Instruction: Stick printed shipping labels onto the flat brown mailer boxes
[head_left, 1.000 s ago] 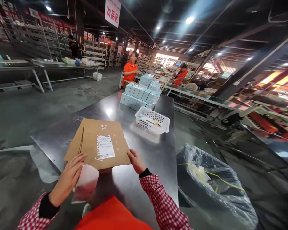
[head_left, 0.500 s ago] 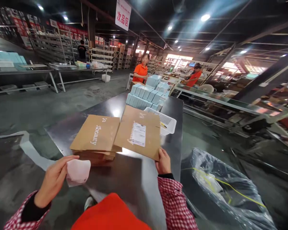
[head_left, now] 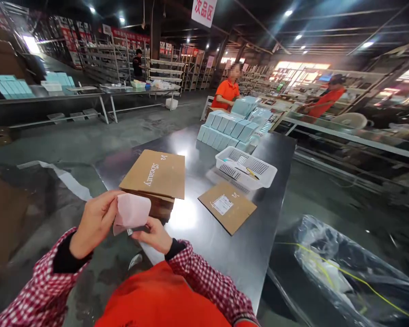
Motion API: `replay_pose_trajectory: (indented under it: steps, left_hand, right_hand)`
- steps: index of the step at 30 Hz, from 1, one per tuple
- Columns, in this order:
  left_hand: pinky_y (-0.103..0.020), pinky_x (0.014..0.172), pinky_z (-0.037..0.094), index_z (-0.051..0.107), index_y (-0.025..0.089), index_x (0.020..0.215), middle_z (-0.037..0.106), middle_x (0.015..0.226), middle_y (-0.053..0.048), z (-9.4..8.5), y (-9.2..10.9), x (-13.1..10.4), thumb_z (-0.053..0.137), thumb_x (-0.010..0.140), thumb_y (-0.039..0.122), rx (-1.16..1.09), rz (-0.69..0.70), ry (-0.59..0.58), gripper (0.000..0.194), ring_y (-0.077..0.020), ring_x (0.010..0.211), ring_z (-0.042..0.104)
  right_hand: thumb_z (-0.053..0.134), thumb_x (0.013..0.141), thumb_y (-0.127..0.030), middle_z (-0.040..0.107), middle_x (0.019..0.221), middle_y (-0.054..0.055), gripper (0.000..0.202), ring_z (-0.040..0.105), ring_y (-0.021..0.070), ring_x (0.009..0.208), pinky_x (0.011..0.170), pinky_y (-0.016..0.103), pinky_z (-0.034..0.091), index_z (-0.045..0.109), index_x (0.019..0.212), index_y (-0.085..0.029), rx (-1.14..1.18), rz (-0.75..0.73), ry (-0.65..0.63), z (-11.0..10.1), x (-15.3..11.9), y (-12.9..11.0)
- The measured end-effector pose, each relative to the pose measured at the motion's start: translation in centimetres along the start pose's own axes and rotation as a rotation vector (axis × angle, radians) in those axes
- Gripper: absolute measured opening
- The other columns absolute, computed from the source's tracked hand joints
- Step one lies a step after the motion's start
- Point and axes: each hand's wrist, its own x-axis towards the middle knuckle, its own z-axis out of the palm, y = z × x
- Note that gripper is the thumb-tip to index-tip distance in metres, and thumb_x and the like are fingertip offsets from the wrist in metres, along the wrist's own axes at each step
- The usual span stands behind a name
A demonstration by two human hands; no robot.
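Observation:
My left hand (head_left: 97, 222) pinches a folded stack of pale, white-pink label paper (head_left: 132, 211) by its left side. At the lower right edge of the paper, my right hand (head_left: 155, 234) has its thumb and fingers closed in on it; what exactly they grip is partly hidden. Just behind the paper stands a stack of flat brown cardboard cartons (head_left: 157, 175) with white lettering. Farther right, one flat carton (head_left: 228, 206) bearing a white printed label (head_left: 222, 204) lies by itself on the dark metal table (head_left: 204, 254).
A white perforated basket (head_left: 269, 175) with a yellow cutter stands beyond the labelled carton. Pale blue boxes (head_left: 225, 129) are piled at the table's far end near a person in orange (head_left: 226, 93). A plastic-lined bin (head_left: 347, 272) is at the right; a paper strip (head_left: 70, 181) trails left.
My right hand has let go of the labelled carton, which now lies flat on the table, and has come left to the label paper. The view has swung left.

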Motion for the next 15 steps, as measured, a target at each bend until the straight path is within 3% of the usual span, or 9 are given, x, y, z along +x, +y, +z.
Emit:
replay_pose_trajectory:
  steps: [2, 5, 8, 10, 12, 15]
  left_hand:
    - [-0.029, 0.078, 0.052, 0.062, 0.012, 0.115, 0.069, 0.109, -0.011, -0.6, -2.9, 0.3, 0.033, 0.093, 0.037, 0.03, -0.067, -0.047, 0.044, -0.0195, 0.093, 0.065]
    - [-0.037, 0.09, 0.05, 0.049, 0.013, 0.131, 0.055, 0.134, -0.016, -1.5, -6.9, 0.0, 0.044, 0.086, 0.049, 0.023, -0.072, -0.208, 0.059, -0.028, 0.118, 0.056]
    - [-0.037, 0.097, 0.047, 0.036, 0.022, 0.142, 0.043, 0.146, -0.012, -0.8, -8.4, -0.8, 0.056, 0.083, 0.045, -0.12, -0.013, -0.339, 0.066, -0.0281, 0.129, 0.045]
    - [-0.038, 0.099, 0.046, 0.045, 0.024, 0.135, 0.054, 0.136, -0.01, 0.7, -8.3, -1.1, 0.062, 0.08, 0.043, -0.196, 0.0, -0.357, 0.06, -0.027, 0.124, 0.051]
    - [-0.04, 0.097, 0.048, 0.059, 0.022, 0.114, 0.067, 0.114, -0.007, 2.4, -8.3, -1.0, 0.062, 0.079, 0.045, -0.216, -0.04, -0.297, 0.042, -0.0262, 0.111, 0.06]
    - [-0.038, 0.089, 0.053, 0.062, 0.022, 0.093, 0.071, 0.094, -0.003, 4.1, -9.2, -0.5, 0.058, 0.08, 0.048, -0.248, -0.113, -0.2, 0.029, -0.0257, 0.104, 0.064]
  right_hand:
    - [0.062, 0.08, -0.045, 0.07, 0.094, 0.004, 0.031, 0.064, 0.0192, 0.089, 0.084, 0.033, 0.051, 0.069, 0.095, -0.018, 0.022, 0.015, 0.07, 1.7, 0.6, 0.4]
    - [0.062, 0.082, -0.037, 0.068, 0.09, 0.005, 0.024, 0.062, 0.0185, 0.084, 0.077, 0.031, 0.051, 0.069, 0.093, -0.017, -0.046, 0.025, 0.187, 1.2, 0.5, 1.0]
    - [0.06, 0.084, -0.035, 0.068, 0.091, 0.004, 0.022, 0.062, 0.0184, 0.085, 0.079, 0.031, 0.051, 0.069, 0.096, -0.019, -0.085, 0.041, 0.193, 0.8, 0.8, 1.0]
    - [0.059, 0.085, -0.035, 0.068, 0.092, 0.004, 0.022, 0.062, 0.0185, 0.088, 0.082, 0.031, 0.05, 0.069, 0.098, -0.02, -0.131, 0.034, 0.2, 1.1, 1.6, 0.6]
    - [0.058, 0.087, -0.036, 0.067, 0.09, 0.004, 0.023, 0.062, 0.0179, 0.086, 0.081, 0.031, 0.049, 0.068, 0.099, -0.021, -0.201, 0.032, 0.237, 1.6, 2.6, 0.2]
    - [0.062, 0.083, -0.041, 0.064, 0.097, 0.005, 0.033, 0.06, 0.0164, 0.083, 0.074, 0.028, 0.051, 0.064, 0.11, -0.021, -0.268, 0.059, 0.334, 1.9, 4.2, -0.5]
